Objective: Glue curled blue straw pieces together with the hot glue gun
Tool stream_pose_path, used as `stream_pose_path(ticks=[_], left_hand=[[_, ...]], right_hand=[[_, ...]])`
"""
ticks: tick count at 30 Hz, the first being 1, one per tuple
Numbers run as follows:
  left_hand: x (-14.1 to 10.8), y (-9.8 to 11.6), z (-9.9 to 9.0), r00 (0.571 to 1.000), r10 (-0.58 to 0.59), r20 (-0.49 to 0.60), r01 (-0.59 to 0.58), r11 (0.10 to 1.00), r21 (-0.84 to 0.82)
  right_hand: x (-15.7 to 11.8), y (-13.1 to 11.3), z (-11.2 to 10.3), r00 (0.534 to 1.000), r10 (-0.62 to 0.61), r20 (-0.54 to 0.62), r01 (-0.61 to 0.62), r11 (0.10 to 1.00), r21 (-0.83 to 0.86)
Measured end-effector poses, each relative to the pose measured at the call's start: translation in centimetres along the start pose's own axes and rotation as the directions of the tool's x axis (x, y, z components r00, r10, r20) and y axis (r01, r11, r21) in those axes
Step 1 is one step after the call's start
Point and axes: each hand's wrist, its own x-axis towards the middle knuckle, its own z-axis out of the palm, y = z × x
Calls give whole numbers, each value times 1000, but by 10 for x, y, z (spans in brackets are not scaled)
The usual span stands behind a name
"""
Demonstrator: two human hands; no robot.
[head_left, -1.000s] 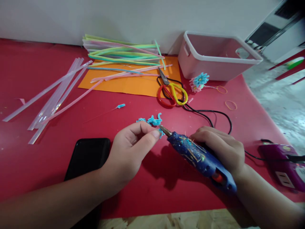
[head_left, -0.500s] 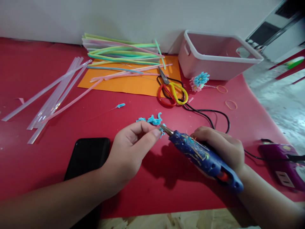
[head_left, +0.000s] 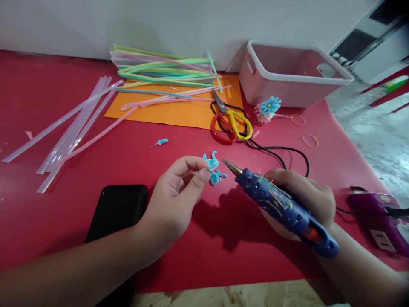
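My left hand [head_left: 174, 200] pinches a small piece of blue pipe cleaner [head_left: 213, 166] between thumb and forefinger. Beyond and below the fingertips lie more short, curled blue pipe cleaner pieces [head_left: 216, 178] on the red tabletop. In my right hand [head_left: 305, 198] is a blue glue gun [head_left: 277, 202], smeared with dried glue, its metal nozzle pointing up and left. A gap separates that nozzle from the pinched piece. Farther off lies a thin stem with a fuzzy blue tip [head_left: 162, 141].
Scissors [head_left: 230, 123] and pipe cleaners [head_left: 166, 76] rest on an orange sheet [head_left: 153, 118]. Behind my left wrist are a black phone [head_left: 118, 209] and clear glue sticks [head_left: 73, 123]. A pink bin [head_left: 281, 89], fuzzy flowers [head_left: 269, 106], a black cord [head_left: 284, 149] and purple power strip [head_left: 377, 217] occupy the right.
The glue gun has drawn back right, its nozzle leaving my left fingertips. My left hand has shifted slightly left, and the pinched blue piece now shows more clearly.
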Motion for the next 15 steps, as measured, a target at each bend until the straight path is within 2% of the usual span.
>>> stream_pose_path(ticks=[4, 8, 15], left_hand=[[1, 1, 2, 1000, 28, 0, -28, 999, 21], [0, 2, 3, 996, 84, 16, -85, 994, 73], [-1, 3, 3, 995, 99, -1, -98, 988, 123]], right_hand=[[1, 0, -1, 998, -55, 35, 56, 998, -36], [3, 0, -2, 996, -56, 69, 58, 998, -31], [4, -1, -1, 996, -43, 76, 44, 999, -20]])
